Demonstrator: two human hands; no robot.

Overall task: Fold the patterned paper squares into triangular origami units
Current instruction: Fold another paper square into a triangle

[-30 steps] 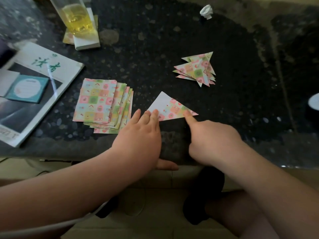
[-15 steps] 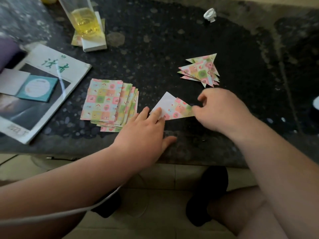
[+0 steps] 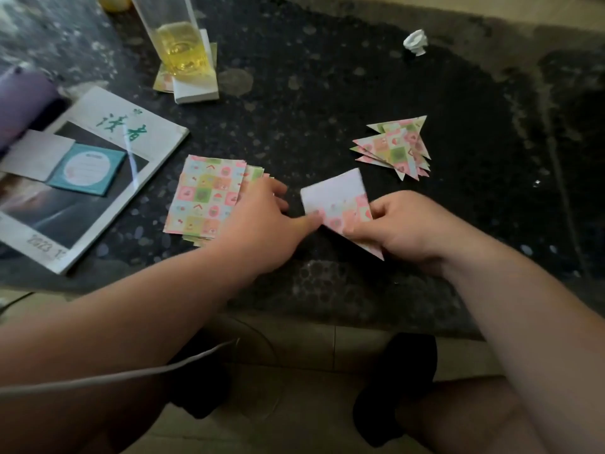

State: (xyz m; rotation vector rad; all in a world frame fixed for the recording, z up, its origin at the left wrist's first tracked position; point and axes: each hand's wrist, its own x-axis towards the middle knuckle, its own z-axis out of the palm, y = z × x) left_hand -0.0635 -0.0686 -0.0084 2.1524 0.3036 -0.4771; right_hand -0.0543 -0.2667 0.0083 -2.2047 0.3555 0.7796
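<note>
The right hand (image 3: 402,231) is pinching the half-folded paper (image 3: 337,198) in its grip while the left hand (image 3: 262,227), released, is touching its edge, so corners likely need aligning before creasing.

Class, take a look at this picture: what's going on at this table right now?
A person is folding patterned paper. The right hand pinches a partly folded sheet, its white back showing, while the left hand touches the sheet's left edge. A stack of unfolded squares lies to the left on the dark table, and a pile of finished triangles lies farther back on the right.
</note>
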